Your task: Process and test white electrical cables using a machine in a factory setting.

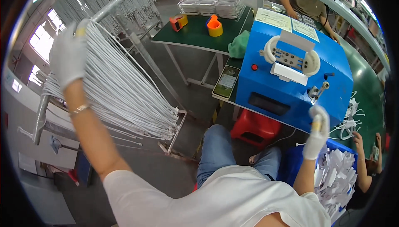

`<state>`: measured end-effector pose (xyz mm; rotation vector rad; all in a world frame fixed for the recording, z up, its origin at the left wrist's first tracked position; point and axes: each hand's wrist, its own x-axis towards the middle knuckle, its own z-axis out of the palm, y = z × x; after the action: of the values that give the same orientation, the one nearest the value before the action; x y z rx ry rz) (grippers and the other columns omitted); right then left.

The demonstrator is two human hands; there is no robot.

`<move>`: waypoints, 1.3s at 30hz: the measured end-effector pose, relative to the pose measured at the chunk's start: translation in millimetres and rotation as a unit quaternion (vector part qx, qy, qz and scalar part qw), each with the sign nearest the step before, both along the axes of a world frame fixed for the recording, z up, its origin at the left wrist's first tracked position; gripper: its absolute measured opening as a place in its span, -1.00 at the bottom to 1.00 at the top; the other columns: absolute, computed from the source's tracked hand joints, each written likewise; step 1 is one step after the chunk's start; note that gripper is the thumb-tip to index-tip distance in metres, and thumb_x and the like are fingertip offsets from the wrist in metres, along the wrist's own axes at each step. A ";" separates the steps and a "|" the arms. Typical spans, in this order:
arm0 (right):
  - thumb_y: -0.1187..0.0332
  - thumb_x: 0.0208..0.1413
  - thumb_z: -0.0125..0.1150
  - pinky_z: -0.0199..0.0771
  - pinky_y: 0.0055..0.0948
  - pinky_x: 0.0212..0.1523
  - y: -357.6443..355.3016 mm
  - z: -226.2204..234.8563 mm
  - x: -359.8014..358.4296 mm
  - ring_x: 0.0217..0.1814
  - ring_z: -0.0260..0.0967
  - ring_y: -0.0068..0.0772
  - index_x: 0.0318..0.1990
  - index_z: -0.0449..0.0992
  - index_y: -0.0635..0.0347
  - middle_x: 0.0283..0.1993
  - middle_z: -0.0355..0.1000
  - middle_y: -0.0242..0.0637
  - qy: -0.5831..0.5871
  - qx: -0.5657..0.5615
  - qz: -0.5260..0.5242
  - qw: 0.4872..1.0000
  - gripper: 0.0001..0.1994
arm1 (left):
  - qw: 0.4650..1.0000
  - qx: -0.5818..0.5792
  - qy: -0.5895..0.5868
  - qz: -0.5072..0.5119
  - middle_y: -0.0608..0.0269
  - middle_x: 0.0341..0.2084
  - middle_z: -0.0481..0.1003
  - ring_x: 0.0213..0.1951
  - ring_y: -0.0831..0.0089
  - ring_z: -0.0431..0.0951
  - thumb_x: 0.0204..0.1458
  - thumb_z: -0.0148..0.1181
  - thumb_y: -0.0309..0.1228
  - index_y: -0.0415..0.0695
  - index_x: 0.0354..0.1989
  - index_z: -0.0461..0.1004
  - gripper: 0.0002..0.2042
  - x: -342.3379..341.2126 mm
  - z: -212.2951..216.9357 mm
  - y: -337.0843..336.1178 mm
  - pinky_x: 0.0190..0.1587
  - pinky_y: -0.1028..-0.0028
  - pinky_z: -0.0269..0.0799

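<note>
My left hand, in a white glove, is raised at the top of a rack hung with many white cables. Motion smears its fingers, so whether it grips a cable cannot be made out. My right hand, also gloved, is by the front right of a blue machine, just below a small metal lever. Its fingers are curled together, and anything inside them is hidden. On the machine's top sits a white curved fixture with a perforated metal plate, and a red button is beside it.
A phone, a green cloth and orange tape dispensers lie on green tables. Stacked clear trays stand behind. A blue bin of white scraps is at lower right, a red stool under the machine. Co-workers' hands appear at right.
</note>
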<state>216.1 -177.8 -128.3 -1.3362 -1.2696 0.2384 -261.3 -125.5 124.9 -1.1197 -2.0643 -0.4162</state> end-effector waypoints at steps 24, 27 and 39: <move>0.38 0.20 0.07 0.41 -0.44 -0.04 -32.5 -74.9 -75.6 -0.15 0.42 -0.40 -0.22 0.50 0.37 -0.15 0.43 -0.19 0.186 -0.305 0.304 0.883 -0.80 | 0.977 -0.019 -0.087 -0.196 0.17 -0.03 0.50 0.05 0.38 0.45 0.04 0.11 -0.38 -0.10 0.05 0.46 -0.64 -156.5 9.0 -17.5 0.15 0.44 0.25; 0.39 0.19 0.07 0.41 -0.45 -0.05 -31.7 -76.3 -75.6 -0.16 0.42 -0.40 -0.22 0.50 0.37 -0.15 0.43 -0.19 0.172 -0.311 0.287 0.890 -0.81 | 0.967 0.089 0.109 -0.212 0.14 -0.04 0.49 0.05 0.30 0.44 0.03 0.14 -0.35 -0.11 0.02 0.47 -0.66 -121.4 -30.1 8.3 0.14 0.40 0.26; 0.51 0.11 0.11 0.40 -0.51 -0.16 -40.4 -82.1 -80.5 -0.22 0.41 -0.41 -0.31 0.53 0.35 -0.24 0.46 -0.18 0.129 -0.269 0.270 0.915 -0.90 | 0.841 -0.473 0.215 -0.151 0.12 -0.42 0.54 -0.21 0.22 0.51 -0.07 0.10 -0.42 -0.10 -0.44 0.59 -0.88 -55.0 -181.1 57.3 -0.18 0.27 0.39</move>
<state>135.6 -218.1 -210.4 -1.3109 -1.3726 1.1882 -316.3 -68.2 -56.2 -1.8981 -1.6515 0.7671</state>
